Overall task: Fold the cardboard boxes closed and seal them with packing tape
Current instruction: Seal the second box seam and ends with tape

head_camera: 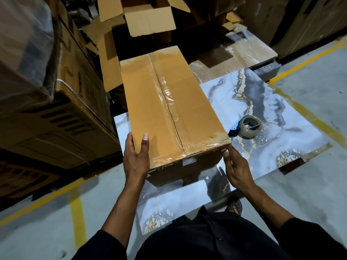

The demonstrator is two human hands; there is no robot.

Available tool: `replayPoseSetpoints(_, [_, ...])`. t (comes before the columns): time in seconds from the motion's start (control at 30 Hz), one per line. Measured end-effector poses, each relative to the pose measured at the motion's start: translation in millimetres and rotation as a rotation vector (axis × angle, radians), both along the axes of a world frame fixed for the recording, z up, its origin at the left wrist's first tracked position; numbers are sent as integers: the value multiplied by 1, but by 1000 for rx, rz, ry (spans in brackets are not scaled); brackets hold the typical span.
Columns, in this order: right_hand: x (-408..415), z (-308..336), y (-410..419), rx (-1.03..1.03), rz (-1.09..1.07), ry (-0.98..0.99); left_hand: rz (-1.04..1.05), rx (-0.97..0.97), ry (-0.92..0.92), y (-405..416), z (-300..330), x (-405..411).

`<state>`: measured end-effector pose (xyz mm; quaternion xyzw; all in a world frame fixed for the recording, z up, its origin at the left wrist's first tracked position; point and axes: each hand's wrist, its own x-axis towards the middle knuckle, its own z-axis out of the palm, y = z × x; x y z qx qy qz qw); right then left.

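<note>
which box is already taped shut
The long box held by both hands, left hand and right hand: clear tape covers its seam. The box behind stands open.

A taped cardboard box (169, 102) lies on a marbled desk (293, 117). The left hand (136, 156) grips its near left corner, thumb on top; the right hand (237, 167) touches the near right corner. A tape dispenser (247, 128) sits just beside the box.
</note>
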<state>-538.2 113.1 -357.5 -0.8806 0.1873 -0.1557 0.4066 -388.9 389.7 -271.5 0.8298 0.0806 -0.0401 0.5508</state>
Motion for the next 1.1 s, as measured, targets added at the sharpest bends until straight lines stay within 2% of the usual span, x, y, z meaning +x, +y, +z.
replayPoseSetpoints(0.1, [2,32,-12,14,-10,-120,-6,306,-113,3,13,3])
replayPoseSetpoints(0.17, [27,57,-24,143,-122,-143,-65,453,-255,-4,24,4])
replayPoseSetpoints(0.23, [66,86,-32,292,-205,-56,-178,454,-324,-23,37,9])
replayPoseSetpoints(0.3, [101,106,-28,350,-190,61,-289,440,-324,-49,48,17])
replayPoseSetpoints(0.33, [113,113,-20,297,-158,116,-332,442,-310,-61,54,22])
replayPoseSetpoints(0.43, [110,121,14,-173,-35,354,-393,465,-224,-80,57,36])
replayPoseSetpoints(0.47, [98,119,29,-251,0,404,-395,479,-205,-80,56,40])
replayPoseSetpoints(0.5, [84,120,46,-232,58,454,-388,493,-193,-79,55,44])
replayPoseSetpoints(0.6, [60,118,78,-2,286,607,-395,576,-140,-70,52,49])
replayPoseSetpoints(0.63, [66,121,77,-32,298,601,-407,612,-131,-69,52,49])
replayPoseSetpoints(0.7, [93,122,62,-169,205,463,-431,676,-115,-67,51,43])
replayPoseSetpoints(0.8, [158,134,26,-186,87,229,-471,768,-96,-77,45,30])
replayPoseSetpoints(0.87, [208,136,4,-190,139,173,-476,858,-106,-87,38,21])
replayPoseSetpoints(1.03, [302,125,-27,-234,131,320,-481,968,-143,-95,31,10])
replayPoseSetpoints(1.1, [319,120,-37,-171,148,347,-476,979,-159,-95,28,11])
